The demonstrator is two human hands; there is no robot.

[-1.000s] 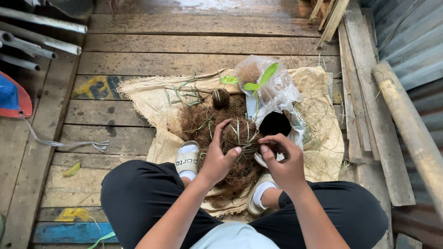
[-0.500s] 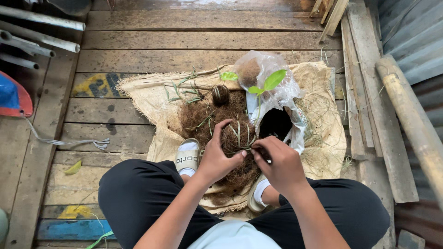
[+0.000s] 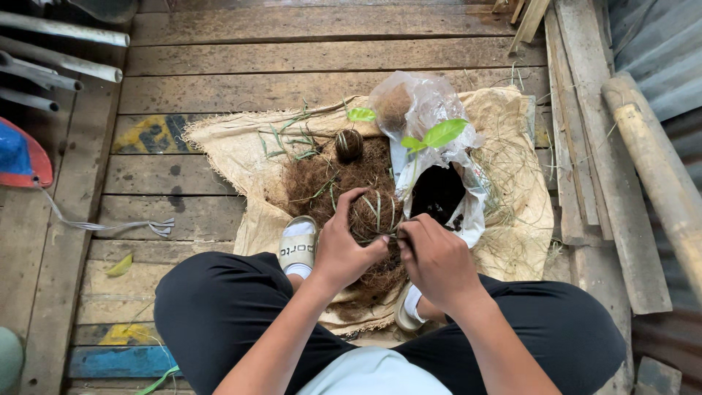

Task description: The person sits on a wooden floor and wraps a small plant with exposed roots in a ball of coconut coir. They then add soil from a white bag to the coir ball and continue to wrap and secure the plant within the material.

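Two hands: left hand, right hand. Two fibre balls: one held, one bound with strips. One burlap sack. One clear plastic bag. One seedling. Two sandals. Four metal pipes.

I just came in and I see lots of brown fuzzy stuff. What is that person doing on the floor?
A person sits on a wooden plank floor over a burlap sack. The left hand cups a ball of brown coconut fibre wrapped with thin green strands, while the right hand pinches a strand at its side. More loose fibre lies beneath. A smaller wrapped ball and a plastic bag of dark soil with a green seedling sit close by.
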